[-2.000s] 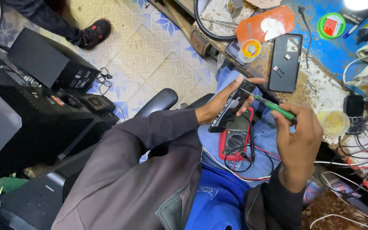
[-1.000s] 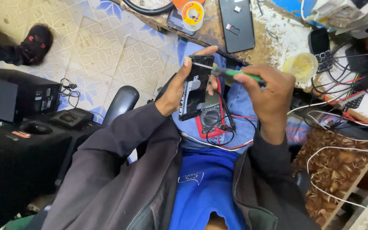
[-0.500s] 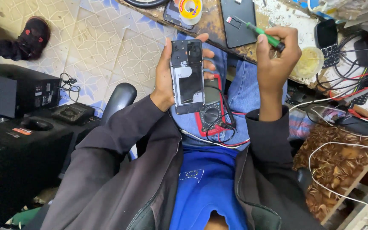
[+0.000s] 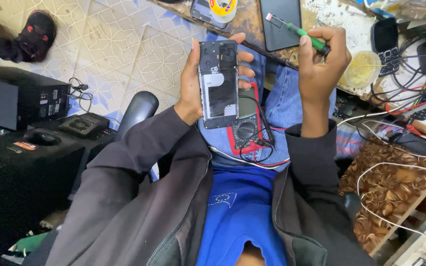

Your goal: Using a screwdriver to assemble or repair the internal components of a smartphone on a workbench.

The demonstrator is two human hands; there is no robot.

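Left hand: our left hand (image 4: 193,83) is wrapped around the opened phone (image 4: 218,83), thumb along its left edge and fingers curled round the right edge.
Opened phone: we hold it upright over our lap, back cover off, the dark inner frame facing us; a pale rectangular label sits in its upper half above a large black panel.
Right hand: our right hand (image 4: 323,61) is closed in a fist around the green-handled tool (image 4: 297,30), raised beside the phone and not touching it.
Green-handled tool: its thin metal tip points left, over the edge of the bench (image 4: 252,37), with a small red-and-white piece at the end.
Multimeter: a red-cased multimeter (image 4: 245,125) lies on our lap behind the phone, its dial showing below the phone's lower edge, with black and red leads looped beside it.
Black slab: a flat black phone panel (image 4: 281,22) lies on the bench just above the tool tip.
Tape roll: a yellow-and-white tape roll (image 4: 222,9) stands on another device at the bench's left end.
Cup: a shallow yellowish cup (image 4: 360,69) sits on the bench right of our right hand.
Keypad phone: a small dark keypad phone (image 4: 385,38) lies near the cup.
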